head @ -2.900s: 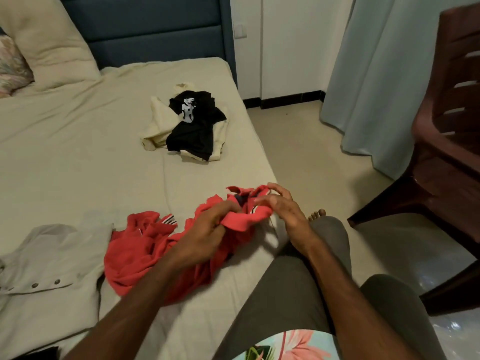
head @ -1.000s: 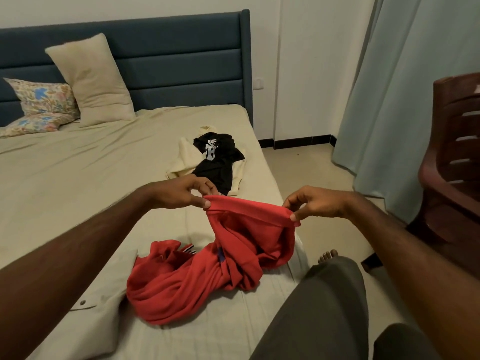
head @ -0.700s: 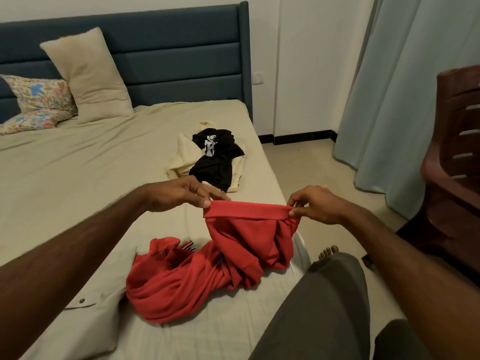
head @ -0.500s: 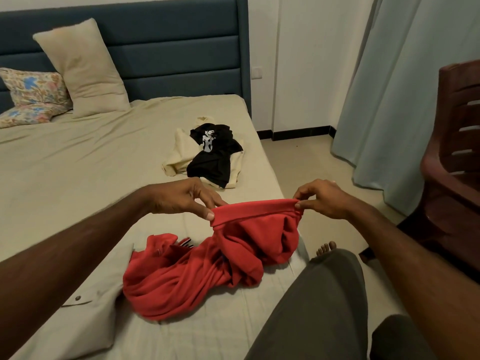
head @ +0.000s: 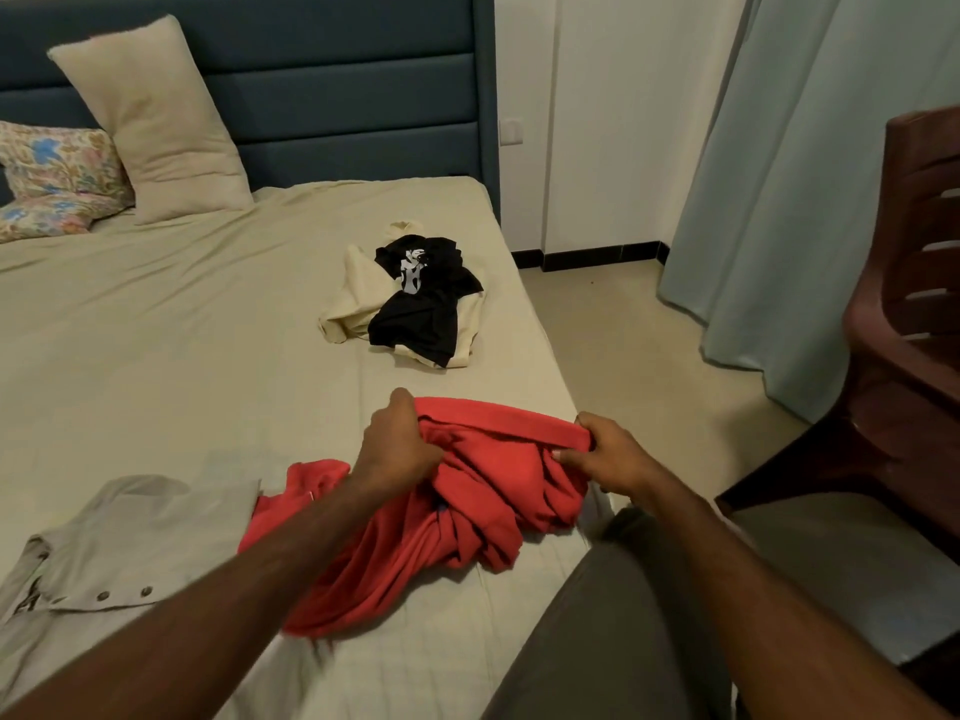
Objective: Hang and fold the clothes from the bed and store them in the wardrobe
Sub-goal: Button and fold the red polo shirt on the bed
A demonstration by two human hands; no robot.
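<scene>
Both hands have a grip on the same thing: the left hand is bunched tight around one end of the hem of a crumpled red knit garment, and the right hand pinches the other end, so the band is stretched between them with the rest sagging in twisted folds onto the bed. That red piece sits at about 6 o'clock on the mattress, near the edge.

Counting clothes, I get four. One red. One pale grey buttoned shirt lying flat at 8 o'clock, touching the red fabric, with two round buttons showing. One black t-shirt with a white print around 12 o'clock, heaped on top of one cream-coloured garment that pokes out on both sides of it.

Two pillows at 10 o'clock: a plain cream square pillow leaning against the padded blue headboard, and a floral patterned pillow lying beside it. The sheet is beige and lightly wrinkled.

Off the bed at 3 o'clock there's one dark red-brown slatted chair, and behind it a pale blue-green curtain hanging in soft folds down to the tiled floor.
</scene>
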